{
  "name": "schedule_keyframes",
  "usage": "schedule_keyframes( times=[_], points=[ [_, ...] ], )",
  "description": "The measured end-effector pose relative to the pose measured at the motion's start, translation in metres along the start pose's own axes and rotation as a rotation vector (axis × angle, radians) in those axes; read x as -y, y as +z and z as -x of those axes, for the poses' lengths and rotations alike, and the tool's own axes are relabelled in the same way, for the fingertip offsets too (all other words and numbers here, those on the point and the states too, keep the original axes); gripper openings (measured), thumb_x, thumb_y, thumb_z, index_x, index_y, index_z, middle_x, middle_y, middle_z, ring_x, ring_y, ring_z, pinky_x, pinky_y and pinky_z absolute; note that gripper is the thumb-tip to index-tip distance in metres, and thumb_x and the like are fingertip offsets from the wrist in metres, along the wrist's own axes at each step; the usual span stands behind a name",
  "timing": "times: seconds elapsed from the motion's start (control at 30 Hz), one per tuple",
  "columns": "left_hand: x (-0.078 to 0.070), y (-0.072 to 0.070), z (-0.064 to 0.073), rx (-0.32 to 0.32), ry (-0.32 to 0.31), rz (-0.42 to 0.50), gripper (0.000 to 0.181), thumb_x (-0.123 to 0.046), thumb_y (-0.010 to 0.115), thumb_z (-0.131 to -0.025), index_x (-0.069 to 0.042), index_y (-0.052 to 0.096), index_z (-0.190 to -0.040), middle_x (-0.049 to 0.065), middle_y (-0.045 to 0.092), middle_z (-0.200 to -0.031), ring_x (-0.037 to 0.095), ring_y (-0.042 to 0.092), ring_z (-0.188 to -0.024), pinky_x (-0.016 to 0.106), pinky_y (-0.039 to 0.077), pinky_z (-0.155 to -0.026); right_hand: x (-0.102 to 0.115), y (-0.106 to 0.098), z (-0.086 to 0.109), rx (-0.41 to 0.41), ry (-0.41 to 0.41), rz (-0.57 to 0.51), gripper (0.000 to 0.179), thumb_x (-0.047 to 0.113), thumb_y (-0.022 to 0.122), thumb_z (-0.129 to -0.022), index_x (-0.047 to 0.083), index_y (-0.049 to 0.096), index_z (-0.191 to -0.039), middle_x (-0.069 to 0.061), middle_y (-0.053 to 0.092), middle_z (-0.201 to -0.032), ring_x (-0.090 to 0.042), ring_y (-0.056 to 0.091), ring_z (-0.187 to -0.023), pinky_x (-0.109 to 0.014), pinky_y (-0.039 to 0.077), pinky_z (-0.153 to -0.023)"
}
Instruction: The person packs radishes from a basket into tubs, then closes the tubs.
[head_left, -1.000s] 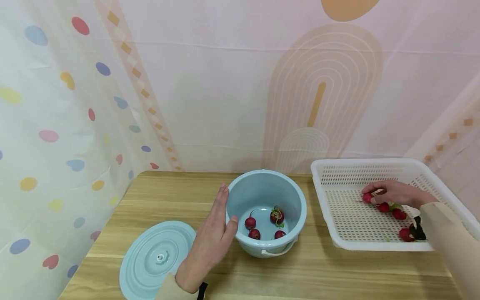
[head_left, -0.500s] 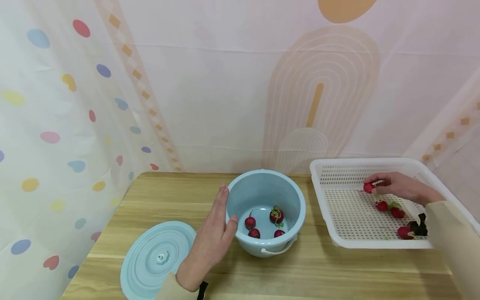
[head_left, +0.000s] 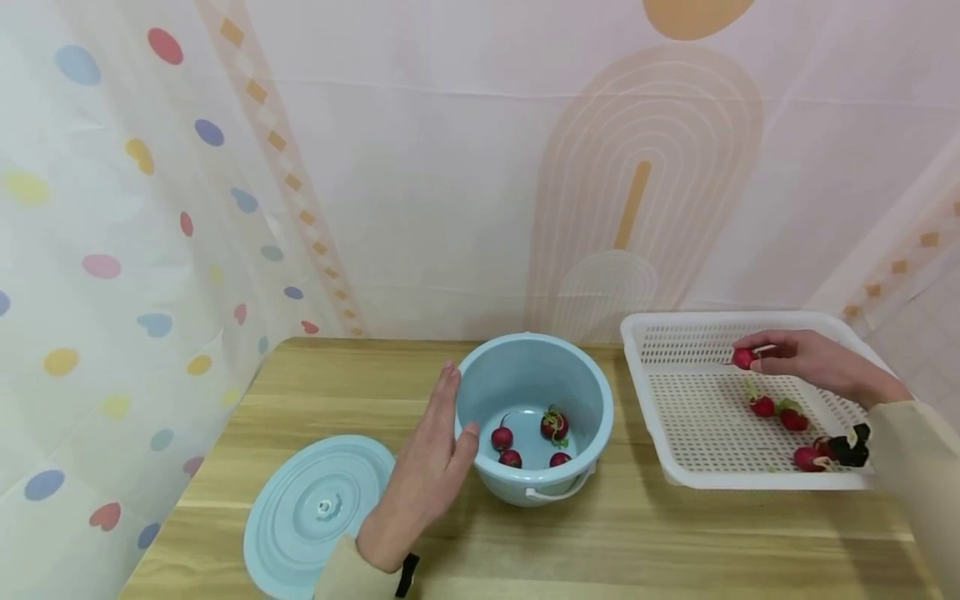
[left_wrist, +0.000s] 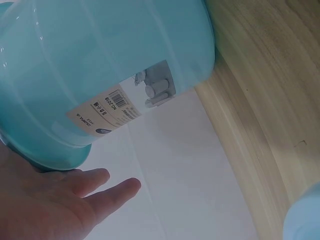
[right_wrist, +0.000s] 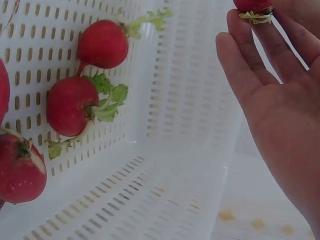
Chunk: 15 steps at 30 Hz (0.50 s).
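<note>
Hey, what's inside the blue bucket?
At least four radishes show inside the blue bucket, one with green leaves. The bucket's near wall partly covers one radish and hides the nearest strip of floor, so anything there can't be seen.

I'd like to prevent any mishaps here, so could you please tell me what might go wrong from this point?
The right hand holds a radish only at its fingertips, so it could slip and drop into the white basket.
The left hand has straight fingers beside the light-blue bucket, not curled round it, so a bump might shift the bucket.
In the head view, the left sleeve overlaps the lid, so moving that arm might nudge it.
</note>
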<state>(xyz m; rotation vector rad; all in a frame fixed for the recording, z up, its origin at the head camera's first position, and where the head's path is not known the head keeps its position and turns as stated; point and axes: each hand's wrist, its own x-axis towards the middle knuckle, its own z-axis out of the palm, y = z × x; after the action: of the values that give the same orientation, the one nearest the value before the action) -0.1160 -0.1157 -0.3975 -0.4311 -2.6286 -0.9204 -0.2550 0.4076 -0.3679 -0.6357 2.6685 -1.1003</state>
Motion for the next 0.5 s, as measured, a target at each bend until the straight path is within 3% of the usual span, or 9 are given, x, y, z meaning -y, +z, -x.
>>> schedule_keyframes(
  times=[0.27,0.5],
  points=[
    [0.000,0.000,-0.001,0.011,-0.015,0.002,0.069,-0.027,0.049,-0.106,-0.003,0.021,-0.164,0.006,0.017,-0.173,0.029,0.031,-0.153,0.055,0.040,-0.114,0.014,-0.001,0.005,-0.062,-0.033,-0.001,0.031,0.003,0.067,-0.098,-0.003,0.067,-0.129,0.008,0.074,-0.113,0.006,0.066,-0.101,-0.015,0.054,-0.079],
    [-0.002,0.000,-0.002,0.009,-0.013,-0.008,0.070,-0.028,0.049,-0.106,-0.004,0.021,-0.165,0.010,0.020,-0.172,0.029,0.031,-0.153,0.054,0.039,-0.114,0.032,-0.006,0.012,-0.114,-0.062,-0.019,0.031,0.000,0.066,-0.098,-0.004,0.067,-0.129,0.018,0.072,-0.112,0.005,0.066,-0.098,-0.012,0.052,-0.077]
  ],
)
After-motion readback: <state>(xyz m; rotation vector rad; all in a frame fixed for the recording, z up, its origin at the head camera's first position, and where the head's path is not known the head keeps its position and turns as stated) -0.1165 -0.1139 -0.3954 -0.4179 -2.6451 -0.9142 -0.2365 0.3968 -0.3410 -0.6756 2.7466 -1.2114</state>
